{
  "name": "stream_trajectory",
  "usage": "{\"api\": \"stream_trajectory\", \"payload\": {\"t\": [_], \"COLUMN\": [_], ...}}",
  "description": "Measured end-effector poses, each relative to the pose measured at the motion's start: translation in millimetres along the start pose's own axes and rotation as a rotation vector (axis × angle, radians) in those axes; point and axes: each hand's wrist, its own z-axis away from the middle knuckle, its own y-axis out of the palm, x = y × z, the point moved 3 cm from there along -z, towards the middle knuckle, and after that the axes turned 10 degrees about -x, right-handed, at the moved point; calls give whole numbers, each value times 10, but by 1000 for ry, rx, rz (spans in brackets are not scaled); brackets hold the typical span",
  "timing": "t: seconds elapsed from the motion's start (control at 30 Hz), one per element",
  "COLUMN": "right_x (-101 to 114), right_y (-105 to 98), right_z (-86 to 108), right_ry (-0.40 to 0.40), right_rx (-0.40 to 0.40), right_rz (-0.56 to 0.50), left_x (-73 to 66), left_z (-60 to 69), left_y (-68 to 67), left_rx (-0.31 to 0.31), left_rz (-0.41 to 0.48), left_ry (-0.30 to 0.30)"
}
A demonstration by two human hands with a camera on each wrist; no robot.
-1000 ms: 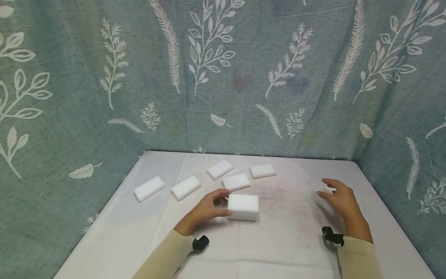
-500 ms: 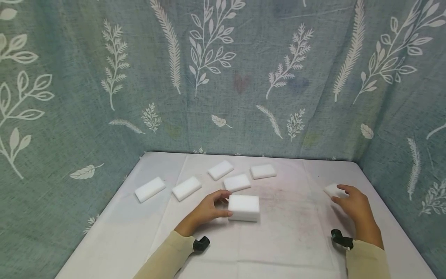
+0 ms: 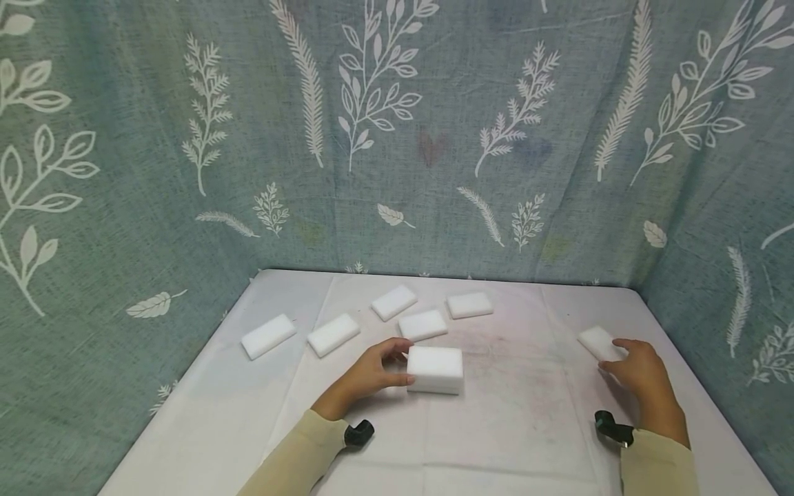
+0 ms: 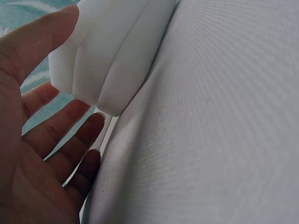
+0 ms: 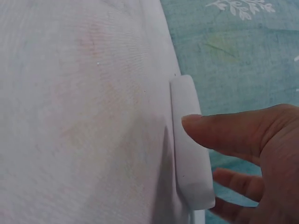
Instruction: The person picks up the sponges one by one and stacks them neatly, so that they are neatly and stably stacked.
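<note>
A stack of white sponges (image 3: 435, 369), blocks lying flat on one another, stands near the middle of the table. My left hand (image 3: 366, 377) holds its left end, thumb on the near side and forefinger behind. Three layers show in the left wrist view, where the thumb (image 4: 42, 42) lies along the stack and the lower fingers stay spread. At the right of the table, a single white sponge (image 3: 599, 342) lies flat and angled. My right hand (image 3: 642, 375) pinches its near right end between thumb and fingers. The right wrist view shows the thumb (image 5: 219, 133) over the sponge's side; some fingertips are hidden.
Several loose white sponges lie apart behind and left of the stack, among them one at far left (image 3: 268, 337) and one at the back (image 3: 469, 305). A leaf-patterned green curtain (image 3: 434, 227) borders the white-covered table (image 3: 509, 427) behind and at both sides.
My right hand has moved right and slightly nearer to me, onto the end of the single sponge, uncovering more of it. My left hand and the stack have stayed in place.
</note>
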Motion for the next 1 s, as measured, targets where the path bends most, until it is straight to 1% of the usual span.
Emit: {"api": "stream_trajectory", "payload": {"t": [0.27,0.47,0.6,0.73,0.87,1.0], "right_x": [-44,-62,-67,-59,-7,64], "right_y": [21,38,42,44,42,58], "right_z": [22,22,13,14,24,33], "right_ry": [33,37,52,53,36,-18], "right_rx": [-2,-19,-20,-12,4,28], "right_rz": [13,60,67,39,-18,-53], "left_x": [-15,-13,-16,-15,-5,-5], "left_z": [2,5,11,12,9,11], "left_y": [-4,-7,-8,-6,-2,4], "left_rx": [0,-1,2,2,0,1], "left_rz": [-5,-1,-3,-14,-15,16], "left_ry": [-4,-1,3,2,-5,-8]}}
